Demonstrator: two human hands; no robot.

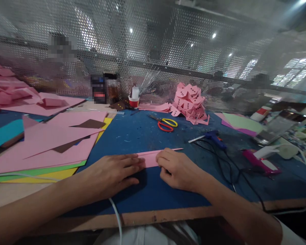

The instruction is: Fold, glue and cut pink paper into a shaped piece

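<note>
A folded strip of pink paper [151, 160] lies on the blue tabletop in front of me, a thin pointed end sticking out to the right. My left hand [119, 172] rests flat over its left part, fingers stretched out and thumb apart. Curled fingers of my right hand [175, 168] press and grip the strip farther right; the fingertips are partly hidden. Beyond the strip are scissors [165, 124] with one red and one yellow handle. To the right lies a blue glue gun [215, 139] with a black cord.
Pink sheets [53, 136] over coloured paper cover the left side. A pile of pink cutouts with dark dots [190, 100] stands at the back, near a red-and-white cup [134, 101]. A magenta device [261, 162] and cords lie right. A perforated metal screen [155, 51] closes the back.
</note>
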